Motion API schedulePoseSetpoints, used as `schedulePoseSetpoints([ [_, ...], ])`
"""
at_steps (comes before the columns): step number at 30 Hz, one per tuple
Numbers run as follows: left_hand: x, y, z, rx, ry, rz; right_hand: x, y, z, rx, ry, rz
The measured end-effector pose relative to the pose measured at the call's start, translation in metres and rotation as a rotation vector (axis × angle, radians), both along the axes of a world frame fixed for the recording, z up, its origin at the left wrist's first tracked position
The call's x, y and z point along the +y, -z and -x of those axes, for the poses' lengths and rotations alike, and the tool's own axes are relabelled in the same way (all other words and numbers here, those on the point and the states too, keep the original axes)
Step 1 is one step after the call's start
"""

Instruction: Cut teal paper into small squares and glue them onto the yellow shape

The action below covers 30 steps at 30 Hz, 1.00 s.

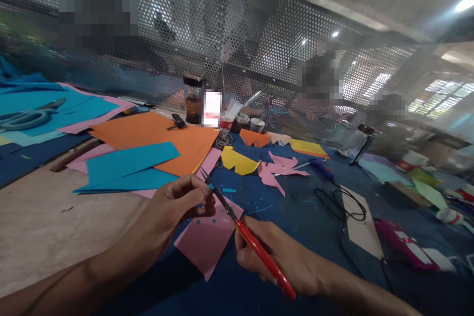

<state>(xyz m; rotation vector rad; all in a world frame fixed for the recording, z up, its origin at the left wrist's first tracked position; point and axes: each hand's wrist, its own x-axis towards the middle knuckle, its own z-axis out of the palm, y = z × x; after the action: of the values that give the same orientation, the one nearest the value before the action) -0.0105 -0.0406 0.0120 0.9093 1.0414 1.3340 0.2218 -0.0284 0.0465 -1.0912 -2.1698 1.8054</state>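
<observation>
My right hand [281,259] is closed round the red handles of a pair of scissors [255,244], whose dark blades point up and left. My left hand [181,202] pinches a tiny blue paper scrap right at the blade tips. Both hands hover over a pink paper sheet [207,239] lying on the dark blue table cover [296,217]. Small blue paper bits lie scattered on the pink sheet and the cover around it.
Orange [155,133], blue [129,163] and pink sheets are stacked to the left; yellow [239,160] and pink cut pieces [277,168] lie ahead. A jar [193,98], small pots, a blue-handled tool [320,168], a black cord [340,202], large blue scissors [22,117] and a mesh wall surround them.
</observation>
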Motion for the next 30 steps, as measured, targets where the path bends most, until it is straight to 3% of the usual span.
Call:
schedulePoseSetpoints([
  [30,-0.0021,0.0024,0.0008,-0.007,0.006,0.017,-0.0017,0.0019,0.0006,0.015,0.022,0.028],
])
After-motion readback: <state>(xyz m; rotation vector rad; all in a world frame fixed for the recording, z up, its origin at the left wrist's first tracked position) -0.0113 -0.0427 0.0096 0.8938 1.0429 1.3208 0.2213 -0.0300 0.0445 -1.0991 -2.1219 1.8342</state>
